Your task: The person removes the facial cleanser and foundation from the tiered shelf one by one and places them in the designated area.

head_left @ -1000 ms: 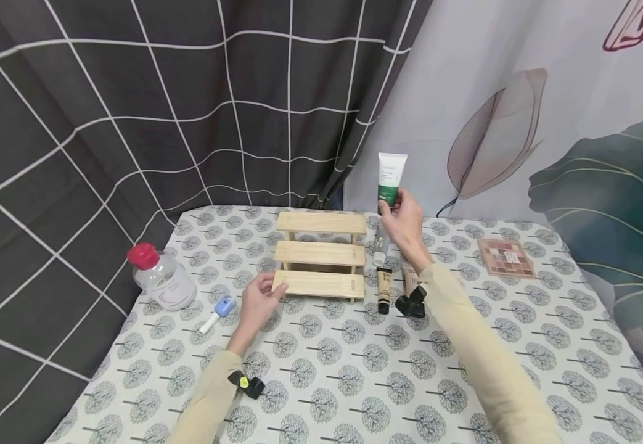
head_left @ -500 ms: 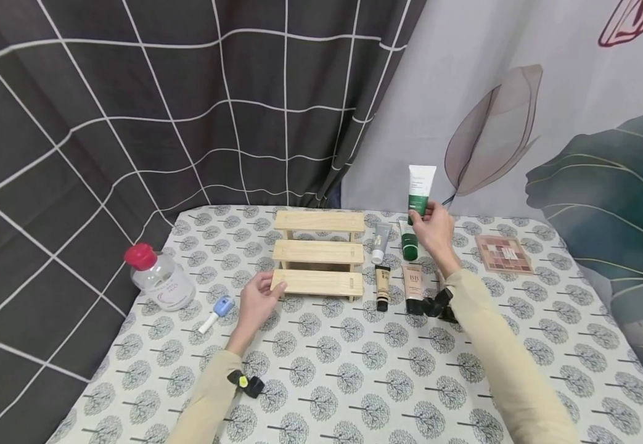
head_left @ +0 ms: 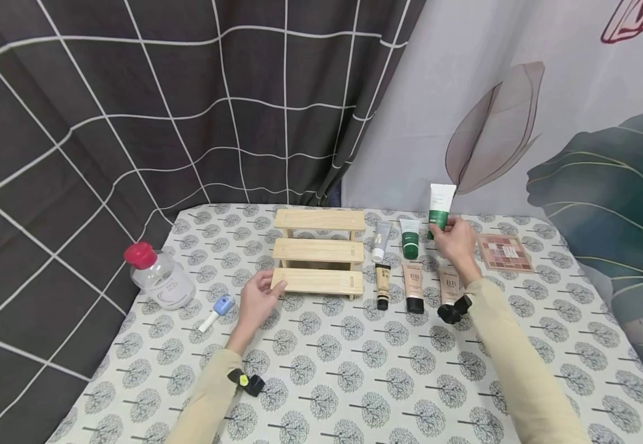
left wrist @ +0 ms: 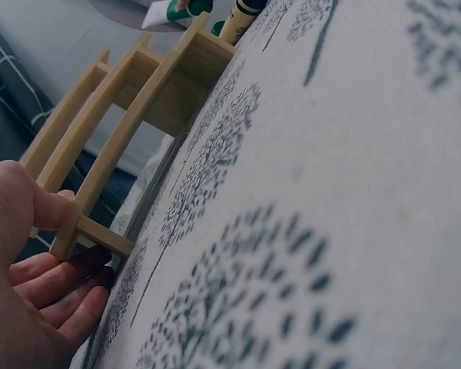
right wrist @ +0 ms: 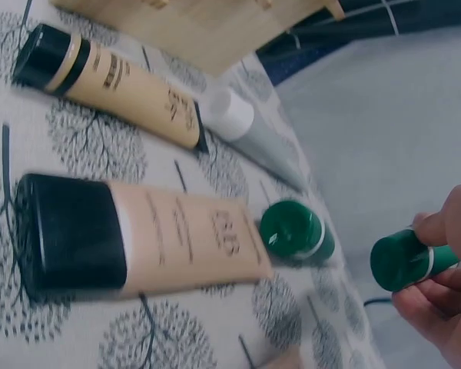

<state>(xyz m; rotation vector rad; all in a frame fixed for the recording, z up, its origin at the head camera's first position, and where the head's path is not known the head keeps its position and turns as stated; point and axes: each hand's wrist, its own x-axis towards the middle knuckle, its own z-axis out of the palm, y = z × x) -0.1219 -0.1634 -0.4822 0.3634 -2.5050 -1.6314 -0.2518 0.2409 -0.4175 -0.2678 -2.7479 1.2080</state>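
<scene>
A three-tier wooden stand [head_left: 318,281] is at mid-table. My left hand [head_left: 259,304] grips the left end of its lowest tier, thumb on top and fingers beneath in the left wrist view. My right hand [head_left: 457,245] holds a white-and-green squeeze tube [head_left: 441,203] upright by its green cap end, at the back right. A similar green-and-white tube [head_left: 410,239] lies to its left, beside a grey tube [head_left: 381,242] with a white cap. In front lie a beige tube [head_left: 383,287] with a black cap and two pinkish BB cream tubes [head_left: 413,287], one partly behind my right wrist.
A makeup palette [head_left: 505,253] lies right of my right hand. A clear bottle with a red cap [head_left: 166,280] stands at the left, near a small blue-and-white item [head_left: 217,312]. Dark checked curtains [head_left: 188,92] hang close behind the table's back edge.
My right hand has carried the white-and-green tube rightward and lowered it, uncovering the tubes that it and the forearm hid. The left hand stays on the stand.
</scene>
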